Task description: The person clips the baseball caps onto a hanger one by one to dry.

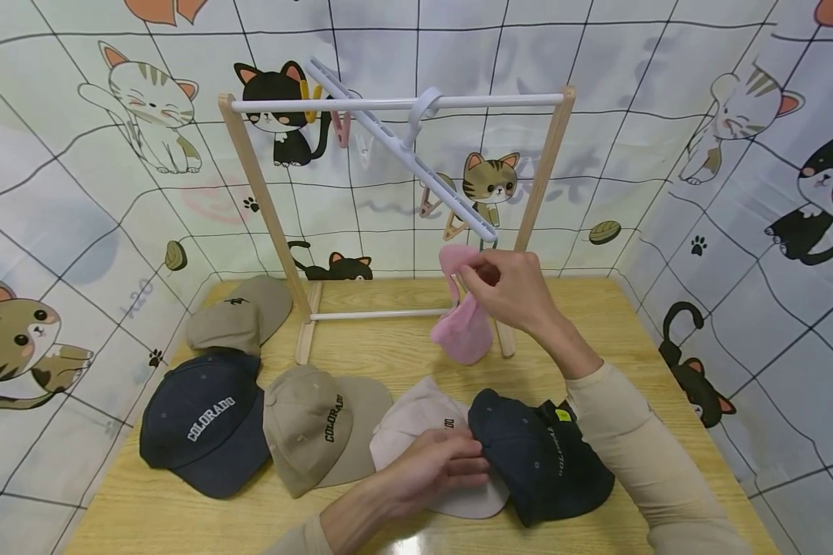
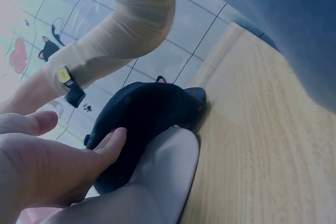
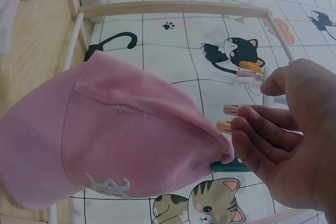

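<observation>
A pink cap (image 1: pixel 463 335) hangs below the low end of a white hanger (image 1: pixel 416 163); in the right wrist view a green clip (image 3: pixel 229 167) grips the cap's edge. My right hand (image 1: pixel 517 289) is beside the cap's upper part; in the right wrist view this hand (image 3: pixel 310 140) has its thumb and bent fingers apart, with no cloth between them. My left hand (image 1: pixel 433 470) is over a pale cap (image 1: pixel 416 412) on the table, its fingers loosely bent beside a dark cap (image 1: pixel 521 455). The left wrist view shows that hand (image 2: pixel 52 166) holding nothing; whether it touches either cap is unclear.
A wooden rack (image 1: pixel 260 193) with white bars stands at the back of the table (image 1: pixel 368 351). Several more clips, one of them pink (image 1: pixel 341 129), hang along the tilted hanger. On the left lie a navy cap (image 1: pixel 204 420), a beige cap (image 1: pixel 312 424) and an olive-beige cap (image 1: pixel 225 320).
</observation>
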### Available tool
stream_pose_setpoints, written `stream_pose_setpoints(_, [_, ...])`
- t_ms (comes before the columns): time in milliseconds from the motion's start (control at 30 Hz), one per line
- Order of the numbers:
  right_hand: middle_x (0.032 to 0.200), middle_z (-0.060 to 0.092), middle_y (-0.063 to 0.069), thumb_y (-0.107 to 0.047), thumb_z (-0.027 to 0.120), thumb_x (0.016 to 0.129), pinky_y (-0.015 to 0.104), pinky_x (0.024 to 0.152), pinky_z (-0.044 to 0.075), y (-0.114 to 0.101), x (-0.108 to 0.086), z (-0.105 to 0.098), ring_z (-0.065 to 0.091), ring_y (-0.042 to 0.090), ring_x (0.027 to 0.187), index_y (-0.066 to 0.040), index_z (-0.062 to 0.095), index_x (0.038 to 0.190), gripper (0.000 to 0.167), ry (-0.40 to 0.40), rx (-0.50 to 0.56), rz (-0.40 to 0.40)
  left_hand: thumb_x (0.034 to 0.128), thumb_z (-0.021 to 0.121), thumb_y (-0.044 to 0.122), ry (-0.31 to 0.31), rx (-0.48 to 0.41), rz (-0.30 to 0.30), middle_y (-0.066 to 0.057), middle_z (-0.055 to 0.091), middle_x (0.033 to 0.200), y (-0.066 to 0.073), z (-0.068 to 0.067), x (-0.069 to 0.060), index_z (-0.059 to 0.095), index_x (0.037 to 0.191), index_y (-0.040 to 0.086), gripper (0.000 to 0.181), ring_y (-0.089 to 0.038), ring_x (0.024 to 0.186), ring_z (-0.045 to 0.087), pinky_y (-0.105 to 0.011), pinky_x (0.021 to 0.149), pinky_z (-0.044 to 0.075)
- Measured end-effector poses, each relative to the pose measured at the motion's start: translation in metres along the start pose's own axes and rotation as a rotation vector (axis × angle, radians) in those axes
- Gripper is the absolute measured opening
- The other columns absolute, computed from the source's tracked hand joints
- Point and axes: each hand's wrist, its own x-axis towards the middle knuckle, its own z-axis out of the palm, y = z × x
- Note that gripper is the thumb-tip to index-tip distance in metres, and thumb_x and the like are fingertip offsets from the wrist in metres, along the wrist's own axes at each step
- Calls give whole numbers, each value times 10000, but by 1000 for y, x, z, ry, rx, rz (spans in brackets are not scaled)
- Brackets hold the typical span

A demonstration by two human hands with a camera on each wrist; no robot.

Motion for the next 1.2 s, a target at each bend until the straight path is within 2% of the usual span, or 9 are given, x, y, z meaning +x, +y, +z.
stream_pose_setpoints(67, [861, 833, 93, -184, 725, 1054, 362, 694, 602, -1, 1, 1, 765, 204, 725, -38, 861, 1060, 200, -22, 31, 6, 1111, 654, 173, 0, 2, -6, -35, 719, 1192, -3, 3, 2, 685, 1093, 121, 63, -132, 1086, 756, -385, 1086, 652])
stream_pose_setpoints(133, [927, 855, 108, -167, 729, 1057, 420, 735, 657, -2, 2, 2, 806, 229, 778, -33, 853, 1089, 185, -39, 58, 2, 1127, 664, 197, 6, 8, -2, -37, 736, 1184, -6, 6, 4, 680, 1072, 128, 89, -144, 1091, 769, -387, 1074, 658])
stream_pose_setpoints(233, [1033, 867, 149, -134, 738, 1056, 494, 825, 694, -4, 5, 3, 848, 285, 884, -1, 833, 1145, 187, -61, 103, 4, 1140, 678, 235, 19, 11, 13, -55, 798, 1232, -8, 10, 7, 718, 1134, 103, 138, -159, 1128, 792, -378, 1054, 666])
stream_pose_setpoints(400, [1136, 853, 189, -108, 728, 1059, 493, 916, 696, -4, 7, 5, 852, 330, 1016, 38, 797, 1212, 223, -110, 142, 36, 1149, 685, 291, 60, -4, 44, -95, 829, 1261, -11, 15, 11, 718, 1065, 102, 209, -171, 1133, 815, -339, 983, 680])
stream_pose_setpoints(500, [1164, 843, 194, -115, 726, 1069, 496, 947, 690, -2, 8, 6, 841, 333, 1055, 41, 784, 1230, 231, -135, 142, 49, 1150, 683, 328, 91, -3, 65, -119, 838, 1240, -10, 18, 13, 740, 1088, 75, 267, -167, 1090, 828, -315, 929, 688])
stream_pose_setpoints(633, [1201, 830, 206, -126, 724, 1082, 519, 978, 682, -1, 9, 6, 830, 342, 1093, 53, 767, 1261, 257, -157, 141, 52, 1158, 666, 355, 124, -6, 89, -137, 861, 1159, -7, 20, 16, 760, 1220, 5, 368, -153, 993, 842, -311, 862, 696])
stream_pose_setpoints(733, [1213, 825, 206, -124, 727, 1081, 534, 982, 679, -1, 11, 6, 829, 347, 1103, 53, 759, 1272, 262, -163, 147, 49, 1167, 642, 371, 149, -3, 98, -96, 867, 1032, -4, 21, 19, 757, 1211, 2, 389, -134, 899, 838, -318, 818, 699])
stream_pose_setpoints(900, [1221, 822, 204, -126, 718, 1085, 536, 977, 680, 0, 13, 6, 830, 350, 1105, 49, 752, 1288, 270, -164, 153, 52, 1168, 631, 388, 165, 23, 119, -26, 838, 878, 1, 19, 21, 746, 1148, 33, 374, -111, 779, 816, -319, 780, 697])
stream_pose_setpoints(1200, [1245, 816, 222, -108, 714, 1079, 530, 974, 678, 3, 15, 6, 826, 360, 1099, 71, 734, 1338, 316, -172, 140, 78, 1145, 679, 303, 168, 64, 133, -36, 846, 862, 16, 16, 20, 654, 942, 123, 273, -108, 743, 807, -291, 720, 684])
